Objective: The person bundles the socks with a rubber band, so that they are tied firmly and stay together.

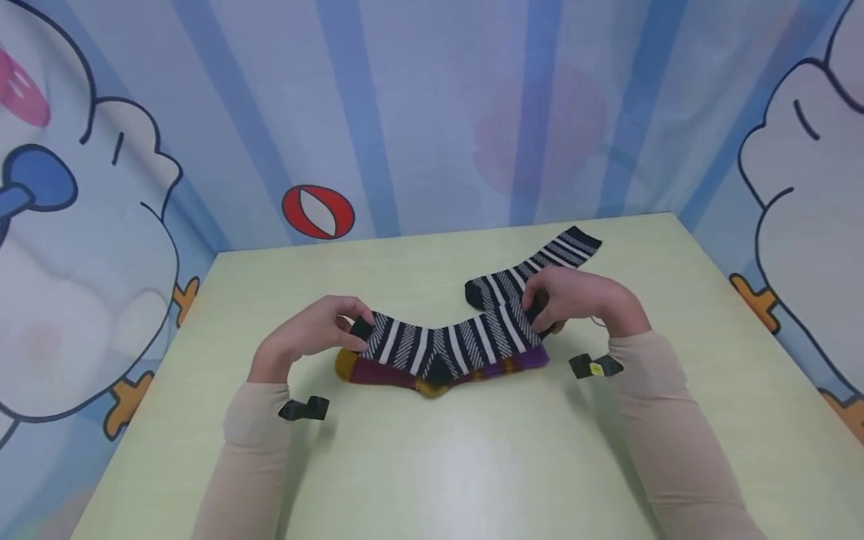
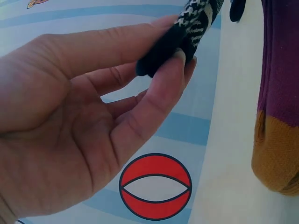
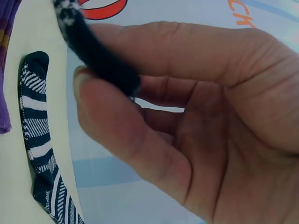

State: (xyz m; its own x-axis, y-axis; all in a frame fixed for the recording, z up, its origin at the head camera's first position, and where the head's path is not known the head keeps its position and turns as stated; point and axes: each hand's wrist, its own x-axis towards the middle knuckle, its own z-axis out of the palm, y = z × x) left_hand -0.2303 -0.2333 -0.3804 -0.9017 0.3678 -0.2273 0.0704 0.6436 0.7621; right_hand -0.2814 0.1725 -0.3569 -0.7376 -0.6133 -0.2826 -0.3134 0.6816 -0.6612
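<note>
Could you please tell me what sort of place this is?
It looks like a small tabletop set, perhaps arranged for recording: a pale table stands before a striped cartoon backdrop, and small black devices sit at the person's wrists.

Blue-striped backdrop (image 1: 439,112) behind pale table (image 1: 459,465)

Free near tabletop (image 1: 439,465), loose striped sock (image 1: 505,283) beyond

Head view: bright, diffuse light; pale glare on the near tabletop (image 1: 466,465), soft shadows beside both sleeves (image 1: 675,427). Wrist views: dimmer, left hand (image 2: 88,107) and right hand (image 3: 196,107) shaded; held striped sock (image 3: 105,65) blurred at right.
</note>
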